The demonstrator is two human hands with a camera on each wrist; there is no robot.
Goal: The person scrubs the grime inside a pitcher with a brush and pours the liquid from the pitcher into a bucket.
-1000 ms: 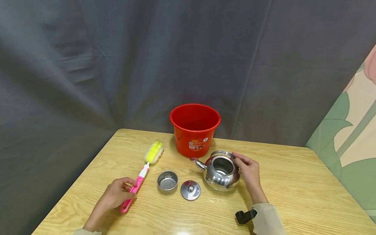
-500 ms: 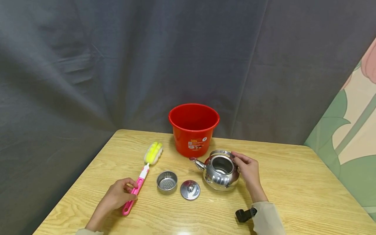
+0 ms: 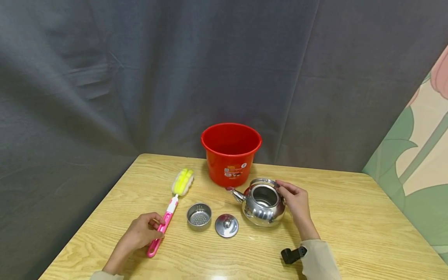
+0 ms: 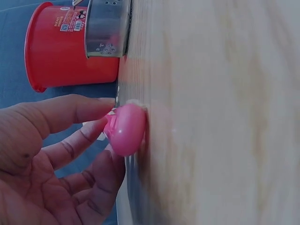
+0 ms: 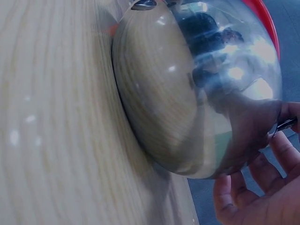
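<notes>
On the left of the table lies a sponge brush (image 3: pixel 168 212) with a yellow and white head (image 3: pixel 183 182) pointing away and a pink handle. My left hand (image 3: pixel 141 230) pinches that handle between thumb and fingers. The left wrist view shows the handle's rounded pink end (image 4: pixel 127 130) low over the tabletop. At the right stands a shiny steel kettle (image 3: pixel 263 210), lidless, spout to the left. My right hand (image 3: pixel 294 200) grips its raised handle at the right end. In the right wrist view, some fingers (image 5: pixel 225 192) also lie against the kettle's side.
A round steel strainer (image 3: pixel 199 216) and the kettle's knobbed lid (image 3: pixel 226 226) lie between the brush and the kettle. Behind them a red bucket (image 3: pixel 231 155) stands near the table's (image 3: pixel 350 217) far edge, before a dark grey curtain (image 3: pixel 224 70).
My left hand and the brush handle's near end have shifted slightly, the end swinging a little right and toward me. The kettle and right hand have stayed in place.
</notes>
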